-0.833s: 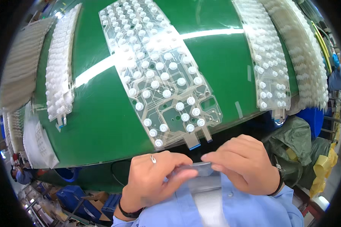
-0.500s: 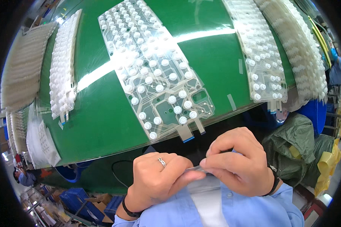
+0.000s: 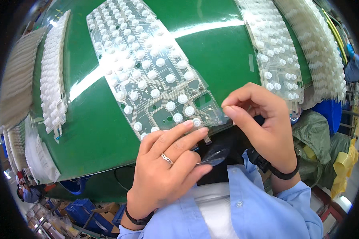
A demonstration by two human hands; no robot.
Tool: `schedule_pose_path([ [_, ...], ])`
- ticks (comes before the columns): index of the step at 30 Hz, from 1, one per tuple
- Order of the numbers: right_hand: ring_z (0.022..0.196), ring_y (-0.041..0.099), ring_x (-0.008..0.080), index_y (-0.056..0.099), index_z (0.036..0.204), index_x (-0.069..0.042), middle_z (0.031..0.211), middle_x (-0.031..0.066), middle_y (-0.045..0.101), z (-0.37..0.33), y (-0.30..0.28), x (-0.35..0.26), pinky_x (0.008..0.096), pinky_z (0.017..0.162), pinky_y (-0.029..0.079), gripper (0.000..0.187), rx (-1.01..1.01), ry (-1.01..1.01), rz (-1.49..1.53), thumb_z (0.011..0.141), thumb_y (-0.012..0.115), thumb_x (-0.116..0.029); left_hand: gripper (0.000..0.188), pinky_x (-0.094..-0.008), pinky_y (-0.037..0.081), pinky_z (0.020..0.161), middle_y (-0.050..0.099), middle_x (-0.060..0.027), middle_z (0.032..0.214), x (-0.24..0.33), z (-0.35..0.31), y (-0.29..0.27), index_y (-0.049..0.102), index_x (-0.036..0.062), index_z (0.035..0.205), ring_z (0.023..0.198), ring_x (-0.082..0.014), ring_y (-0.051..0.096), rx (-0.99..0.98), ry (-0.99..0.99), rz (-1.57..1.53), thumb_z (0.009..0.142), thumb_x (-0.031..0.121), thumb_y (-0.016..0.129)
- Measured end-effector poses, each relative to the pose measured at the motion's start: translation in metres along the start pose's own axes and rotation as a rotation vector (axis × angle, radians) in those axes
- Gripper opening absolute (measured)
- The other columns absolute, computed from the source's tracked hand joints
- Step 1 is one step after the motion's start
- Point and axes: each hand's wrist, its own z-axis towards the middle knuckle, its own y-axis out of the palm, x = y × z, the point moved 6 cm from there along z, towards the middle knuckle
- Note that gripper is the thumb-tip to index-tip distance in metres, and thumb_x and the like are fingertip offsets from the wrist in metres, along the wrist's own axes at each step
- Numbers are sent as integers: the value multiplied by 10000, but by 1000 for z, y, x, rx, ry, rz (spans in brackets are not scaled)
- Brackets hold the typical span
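Note:
A clear flexible circuit sheet (image 3: 163, 109) with white round domes and printed traces lies on the green table, its lower end at the near edge. My left hand (image 3: 169, 167), wearing a ring, rests its outstretched fingertips on that end. Its thumb and index finger close on a piece of clear plastic film (image 3: 217, 155) that hangs off the table edge. At the sheet's lower right corner, my right hand (image 3: 263, 123) is raised with thumb and index finger pinched together. Whatever lies in that pinch is too small to make out.
Rows of similar domed sheets stand stacked at the left (image 3: 54, 79) and right (image 3: 273, 55). A clear tape strip (image 3: 251, 63) sticks to the green table (image 3: 211, 51). Beyond the right edge are a blue bin (image 3: 330, 113) and a green plastic bag (image 3: 315, 131).
My hands have parted. The left has moved up onto the sheet's lower end, and the right has risen to its lower right corner. The sheet appears further left in view.

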Motion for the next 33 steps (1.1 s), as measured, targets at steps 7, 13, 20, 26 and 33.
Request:
schedule_pose_path([
  [7,631,489,8,666,865,1,793,-8,627,9,6,4,158,501,321,36,-27,13,-69,835,657,-17,288,-359,421,848,685,-80,1151,-12,-5,1,572,118,667,1144,-279,598,-18,13,-47,754,329,749],
  [13,591,458,-1,672,860,2,779,-7,626,9,7,2,164,488,302,35,-33,9,-116,829,660,-7,322,-346,420,822,694,-70,1132,-13,-6,2,563,132,654,1122,-270,610,-16,25,-22,772,382,728],
  [20,573,443,-1,672,853,-3,787,-4,626,9,8,0,164,486,295,36,-4,-7,-149,823,655,4,340,-340,421,808,697,-62,1123,-13,-6,2,552,134,641,1115,-267,612,-10,28,-14,776,396,722],
  [26,565,436,-1,671,845,-7,791,-3,627,10,8,1,166,483,292,36,-8,-6,-169,818,656,10,348,-342,423,801,699,-61,1117,-13,-7,3,550,134,634,1117,-266,612,-8,30,-6,775,402,721],
  [33,564,444,3,682,870,-1,800,8,630,10,8,2,168,478,296,72,-9,-24,-182,805,668,26,308,-343,381,825,655,-27,1224,-8,-6,8,542,143,693,1135,-234,563,-61,28,134,809,398,670],
])
